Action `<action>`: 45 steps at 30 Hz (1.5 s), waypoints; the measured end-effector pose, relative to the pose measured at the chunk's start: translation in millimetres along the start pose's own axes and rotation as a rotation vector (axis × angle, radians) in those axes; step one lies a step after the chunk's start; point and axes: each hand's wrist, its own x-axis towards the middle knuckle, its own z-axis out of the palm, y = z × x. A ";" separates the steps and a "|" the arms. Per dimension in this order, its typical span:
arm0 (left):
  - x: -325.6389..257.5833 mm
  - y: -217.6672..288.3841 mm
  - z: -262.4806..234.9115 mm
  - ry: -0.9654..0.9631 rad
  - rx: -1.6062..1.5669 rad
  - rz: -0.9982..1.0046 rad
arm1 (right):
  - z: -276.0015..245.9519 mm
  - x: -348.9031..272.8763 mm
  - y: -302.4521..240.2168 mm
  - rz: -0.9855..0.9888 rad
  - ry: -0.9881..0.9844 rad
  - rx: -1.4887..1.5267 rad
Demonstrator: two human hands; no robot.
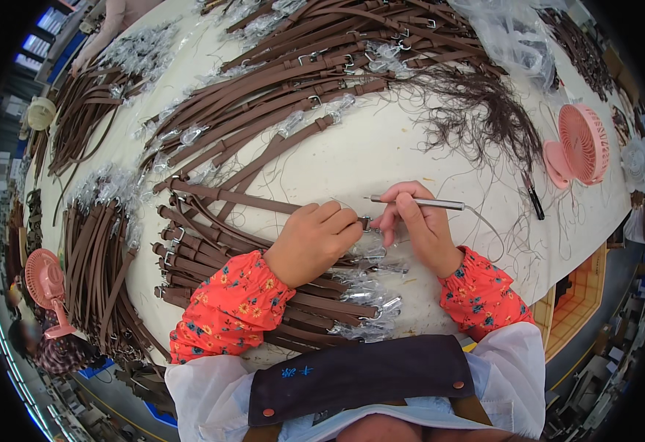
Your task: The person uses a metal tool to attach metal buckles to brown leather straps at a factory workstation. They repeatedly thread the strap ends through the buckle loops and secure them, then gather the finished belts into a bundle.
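My left hand (314, 244) is closed around a brown leather strap (245, 199). The strap runs off to the left, and its buckle end (365, 222) shows just past my fingers. A slim, pen-shaped metal tool (429, 202) with a thin cord lies in the grip of my right hand (420, 228). Its tip points left, above the buckle end, and some right fingers are near or touching that end; I cannot tell which. Below my left hand and forearm spreads a pile of similar straps (190, 258), with buckles partly in clear plastic wrap (370, 306).
More brown straps (293, 70) cover the white table (337, 162) at the back, with a bundle (94, 272) on the left. Dark loose threads (477, 110) lie at back right, near black tweezers (533, 197) and a pink fan (582, 144). Another pink fan (45, 280) stands left. A person's arm (105, 33) reaches in at back left.
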 end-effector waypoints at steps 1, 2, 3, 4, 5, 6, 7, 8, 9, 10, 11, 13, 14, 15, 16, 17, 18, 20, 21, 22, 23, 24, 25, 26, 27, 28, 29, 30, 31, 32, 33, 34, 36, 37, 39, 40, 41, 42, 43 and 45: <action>-0.1 -1.8 3.1 0.000 -0.055 -0.033 | 0.2 0.0 0.0 -0.002 0.001 -0.001; 0.2 -3.4 4.6 0.001 -0.110 -0.066 | 0.5 0.0 -0.8 0.002 -0.005 -0.001; 0.7 -4.8 3.7 0.020 -0.193 -0.120 | 1.0 0.1 -2.2 0.007 -0.012 -0.001; 0.8 -6.7 2.1 0.039 -0.277 -0.174 | 1.2 0.2 -3.1 0.013 -0.019 -0.001; 0.6 -8.2 0.3 0.058 -0.361 -0.229 | 0.7 0.4 -3.1 0.014 -0.028 -0.012; 0.8 -9.1 -1.7 0.035 -0.423 -0.283 | -0.5 0.3 -2.4 0.017 -0.034 -0.024; 1.3 -9.5 -4.4 0.012 -0.486 -0.338 | -1.4 0.1 -1.8 0.019 -0.039 -0.036; 1.7 -10.0 -5.5 -0.012 -0.549 -0.392 | -1.9 0.0 -1.1 0.010 -0.050 -0.064; 1.5 -10.2 -5.4 -0.013 -0.582 -0.413 | -2.0 0.1 -0.2 0.000 -0.063 -0.091; 1.2 -10.5 -5.2 -0.014 -0.615 -0.435 | -2.0 0.1 0.2 -0.010 -0.076 -0.117; 0.9 -10.6 -5.0 -0.014 -0.649 -0.456 | -1.7 -0.3 -1.4 0.029 -0.079 -0.119; -0.1 -11.5 -5.9 -0.023 -0.671 -0.474 | -0.7 -1.5 -6.3 0.104 -0.085 -0.125; -0.5 -11.7 -6.4 -0.027 -0.682 -0.483 | -0.5 -1.4 -6.3 0.105 -0.095 -0.127; -0.2 -11.7 -6.9 -0.036 -0.694 -0.503 | -0.2 -1.3 -6.3 0.105 -0.103 -0.129; 0.3 -11.4 -7.8 -0.046 -0.706 -0.523 | 0.0 -1.1 -6.3 0.105 -0.112 -0.131; 0.7 -11.2 -8.4 -0.056 -0.717 -0.544 | 0.3 -1.0 -6.8 0.111 -0.112 -0.132; 0.8 -11.4 -8.7 -0.059 -0.716 -0.545 | 0.6 -1.0 -7.7 0.119 -0.112 -0.133; 0.9 -11.6 -9.4 -0.066 -0.713 -0.546 | 0.8 -0.9 -8.0 0.127 -0.112 -0.138; 1.0 -11.5 -9.7 -0.066 -0.715 -0.546 | 0.6 -0.8 -7.5 0.128 -0.113 -0.141; 1.2 -11.2 -10.3 -0.066 -0.716 -0.545 | 0.5 -0.7 -7.2 0.130 -0.114 -0.145; 1.2 -11.2 -10.5 -0.066 -0.717 -0.545 | 0.6 -0.6 -7.3 0.128 -0.113 -0.148; 1.2 -11.2 -10.7 -0.065 -0.724 -0.544 | 0.7 -0.7 -7.4 0.125 -0.112 -0.150; 1.1 -11.3 -10.8 -0.064 -0.730 -0.542 | 0.8 -0.7 -7.5 0.123 -0.112 -0.153; 1.0 -11.5 -10.9 -0.064 -0.736 -0.541 | 0.7 -0.6 -7.1 0.122 -0.112 -0.153; 1.2 -11.6 -10.7 -0.065 -0.734 -0.540 | 0.4 -0.6 -6.4 0.119 -0.111 -0.154; 1.4 -11.8 -10.3 -0.067 -0.731 -0.539 | 0.2 -0.6 -6.1 0.117 -0.111 -0.155; 1.6 -11.9 -10.1 -0.068 -0.728 -0.539 | 0.1 -0.5 -6.5 0.116 -0.112 -0.154; 1.8 -11.9 -9.9 -0.061 -0.729 -0.533 | 0.1 -0.5 -7.0 0.115 -0.111 -0.154; 1.9 -11.8 -9.8 -0.054 -0.730 -0.527 | 0.0 -0.5 -7.3 0.114 -0.112 -0.154; 2.1 -11.7 -9.7 -0.047 -0.732 -0.522 | -0.4 -0.5 -7.0 0.115 -0.113 -0.147; 2.0 -11.6 -10.5 -0.046 -0.749 -0.554 | -0.6 -0.6 -6.4 0.116 -0.115 -0.140; 1.6 -11.5 -11.8 -0.045 -0.766 -0.587 | -0.8 -0.7 -6.0 0.117 -0.119 -0.133; -0.8 -13.9 -14.8 0.030 -0.712 -0.576 | 1.0 -1.4 -7.1 0.120 -0.099 -0.091; -1.6 -18.4 -16.3 0.101 -0.640 -0.532 | 2.6 -1.6 -7.8 0.122 -0.094 -0.067; -0.2 -25.1 -34.1 0.089 -0.443 -0.477 | 0.7 -3.1 -8.6 0.049 -0.100 -0.087; -1.0 -29.3 -48.1 0.020 -0.365 -0.410 | 0.5 -3.0 -8.3 0.011 -0.106 -0.093; -3.3 -34.1 -61.3 -0.050 -0.289 -0.344 | 1.3 -2.4 -8.2 -0.055 -0.106 -0.193; -8.1 -37.0 -73.4 -0.120 -0.209 -0.280 | 2.0 -0.7 -9.3 -0.126 -0.109 -0.291; -15.4 -38.4 -83.0 -0.211 -0.224 -0.269 | 3.1 1.1 -9.0 -0.197 -0.109 -0.388; -32.2 -40.0 -93.0 -0.294 -0.221 -0.261 | 3.7 2.3 -5.4 -0.285 -0.151 -0.560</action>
